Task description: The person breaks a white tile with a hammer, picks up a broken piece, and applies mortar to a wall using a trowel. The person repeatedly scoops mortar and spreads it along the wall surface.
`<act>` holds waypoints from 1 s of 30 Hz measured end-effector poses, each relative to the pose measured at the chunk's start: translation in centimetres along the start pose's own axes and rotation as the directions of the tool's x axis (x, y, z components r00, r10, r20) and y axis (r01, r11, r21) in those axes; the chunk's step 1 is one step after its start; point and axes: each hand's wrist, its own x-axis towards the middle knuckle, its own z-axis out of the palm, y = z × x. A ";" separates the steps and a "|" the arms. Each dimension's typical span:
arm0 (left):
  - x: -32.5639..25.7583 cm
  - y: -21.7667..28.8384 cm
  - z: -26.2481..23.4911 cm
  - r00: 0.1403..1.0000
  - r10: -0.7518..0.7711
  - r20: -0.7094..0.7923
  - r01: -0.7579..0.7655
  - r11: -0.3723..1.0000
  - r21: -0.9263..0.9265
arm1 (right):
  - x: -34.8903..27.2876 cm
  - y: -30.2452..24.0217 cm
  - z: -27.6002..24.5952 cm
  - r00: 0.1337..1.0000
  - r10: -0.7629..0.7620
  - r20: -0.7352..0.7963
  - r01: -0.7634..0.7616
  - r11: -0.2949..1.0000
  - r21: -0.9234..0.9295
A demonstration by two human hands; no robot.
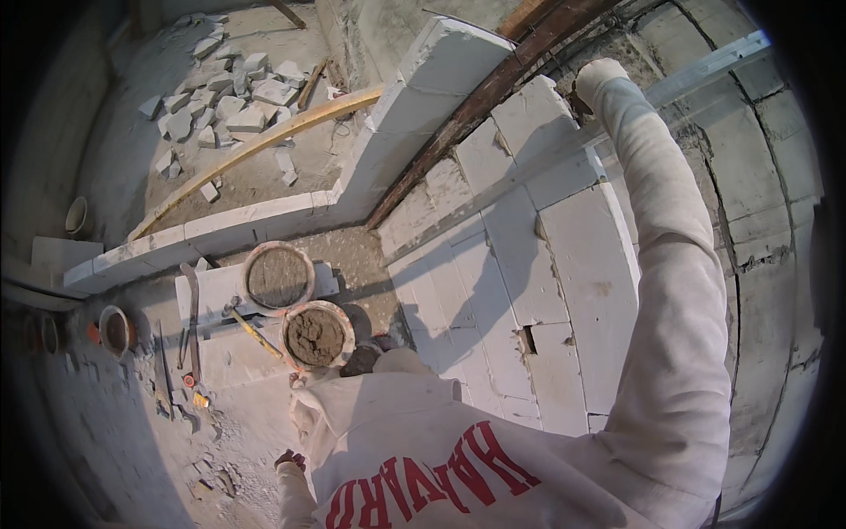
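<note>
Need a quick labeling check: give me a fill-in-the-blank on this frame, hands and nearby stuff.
1. The right hand is raised to the top of the white ____ wall.
2. The left hand hangs low, holding ____.
3. Below the person stand two round buckets filled with grey ____.
4. Loose block rubble lies beyond a long yellow ____.

Missing words: block; nothing; mortar; plank

Right hand (592,78) reaches far up to the top of the white block wall (529,264), grip hidden by the sleeve. Left hand (289,459) hangs low near rubble. Two mortar buckets (315,336) stand left of the wall.
</note>
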 end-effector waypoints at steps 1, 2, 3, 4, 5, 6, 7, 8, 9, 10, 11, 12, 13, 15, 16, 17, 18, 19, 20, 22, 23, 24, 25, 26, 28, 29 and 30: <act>-0.9 0.7 -0.1 0.999 -0.010 -0.048 0.011 1.000 0.013 | 0.2 0.9 -0.2 1.000 0.010 -0.018 -0.010 1.000 -0.002; -1.5 0.5 -0.3 0.999 -0.003 -0.038 0.002 1.000 -0.020 | 0.6 1.8 -0.2 0.999 0.020 -0.039 -0.020 1.000 -0.005; -1.9 0.1 -0.4 1.000 0.004 -0.028 -0.006 0.999 -0.053 | 0.9 2.0 -0.2 0.995 0.031 -0.096 -0.030 1.000 0.007; -2.4 0.1 -0.4 1.000 0.017 -0.016 -0.019 0.996 -0.091 | 1.0 2.5 -0.6 0.996 0.025 -0.087 -0.025 1.000 -0.006; -3.0 -0.3 -0.5 0.998 0.030 -0.052 -0.034 0.995 -0.090 | 1.1 3.2 -1.1 0.997 0.019 -0.077 -0.020 1.000 -0.019; -4.2 -0.7 -0.2 0.996 0.043 -0.082 -0.050 0.995 -0.089 | 1.4 3.8 -1.4 0.997 0.017 -0.069 -0.019 0.999 -0.034; -4.2 -1.2 0.1 0.992 0.053 -0.113 -0.062 0.995 -0.074 | 2.5 4.8 -0.3 0.989 0.015 -0.146 -0.023 0.998 -0.054; -4.2 -1.6 0.2 0.998 0.044 -0.052 -0.050 0.993 -0.111 | 3.5 5.6 0.9 0.987 -0.014 -0.161 0.001 0.997 -0.077; -3.2 -2.9 -0.5 0.999 0.039 0.002 -0.038 0.987 -0.155 | 3.5 5.5 1.3 0.982 -0.046 -0.181 0.029 0.995 -0.093; -2.4 -3.6 -0.6 0.997 0.041 0.064 -0.027 0.980 -0.195 | 3.0 5.5 1.2 0.977 -0.071 -0.200 0.049 0.993 -0.111; -2.1 -3.6 -0.2 0.996 0.027 0.085 -0.006 0.972 -0.234 | 2.5 5.0 0.8 0.985 -0.052 -0.162 0.038 0.996 -0.084; -2.5 -3.2 0.3 0.998 0.025 0.055 -0.014 0.982 -0.187 | 2.0 4.2 0.2 0.992 -0.034 -0.123 0.027 0.998 -0.058; -3.7 -2.4 1.2 0.999 0.025 0.026 -0.021 0.990 -0.140 | 1.7 4.0 -0.2 0.996 -0.016 -0.086 0.013 0.999 -0.033; -4.2 -1.1 2.8 0.999 0.032 0.004 -0.032 0.994 -0.106 | 2.0 2.9 0.8 0.988 -0.011 -0.156 0.014 1.000 0.020; -4.2 -0.8 3.4 0.999 0.032 0.005 -0.031 0.993 -0.116 | 2.1 2.2 0.9 0.981 -0.013 -0.192 0.022 0.999 0.044; -4.3 -0.6 4.0 1.000 0.030 0.006 -0.029 0.992 -0.126 | 1.9 2.2 0.9 0.987 -0.017 -0.160 0.024 0.999 0.042; -4.3 0.1 4.5 0.999 0.040 0.003 -0.040 0.990 -0.138 | 1.8 2.8 0.6 0.986 -0.015 -0.169 0.019 0.999 0.026; -4.3 1.0 5.0 0.999 0.050 0.000 -0.049 0.988 -0.149 | 1.5 4.0 0.1 0.984 -0.013 -0.177 0.015 1.000 0.009; -4.4 1.0 5.0 0.999 0.051 -0.012 -0.053 0.986 -0.160 | 1.3 4.0 -0.5 0.983 -0.022 -0.182 0.021 1.000 -0.007; -4.5 0.6 5.1 0.998 0.050 -0.026 -0.053 0.989 -0.139 | 3.2 4.8 0.7 0.983 -0.010 -0.186 0.014 1.000 0.020; -4.8 0.6 5.2 0.998 0.051 -0.032 -0.055 0.991 -0.123 | 3.9 4.4 1.8 0.981 -0.061 -0.182 0.054 0.998 -0.040; -5.0 0.5 5.4 0.998 0.051 -0.039 -0.055 0.991 -0.121 | 4.2 3.9 1.6 0.975 -0.115 -0.189 0.098 0.990 -0.099; -5.3 0.4 5.7 0.999 0.041 -0.030 -0.045 0.990 -0.137 | 3.2 2.9 1.4 0.988 -0.106 -0.112 0.097 0.992 -0.087; -5.5 0.3 5.9 0.999 0.031 -0.021 -0.034 0.988 -0.151 | 3.3 2.9 1.8 0.991 -0.082 -0.104 0.076 0.995 -0.062; -4.4 -0.9 5.7 0.998 0.043 0.038 -0.035 0.983 -0.181 | 3.5 4.5 1.7 0.989 -0.024 -0.145 0.024 1.000 0.000; -3.7 -1.6 4.8 0.998 0.048 0.032 -0.041 0.984 -0.175 | 3.0 4.6 0.6 0.990 -0.009 -0.138 0.011 1.000 0.016; -3.9 -2.2 4.6 0.999 0.035 0.027 -0.030 0.985 -0.168 | 2.7 4.9 0.2 0.993 0.011 -0.114 -0.008 1.000 0.025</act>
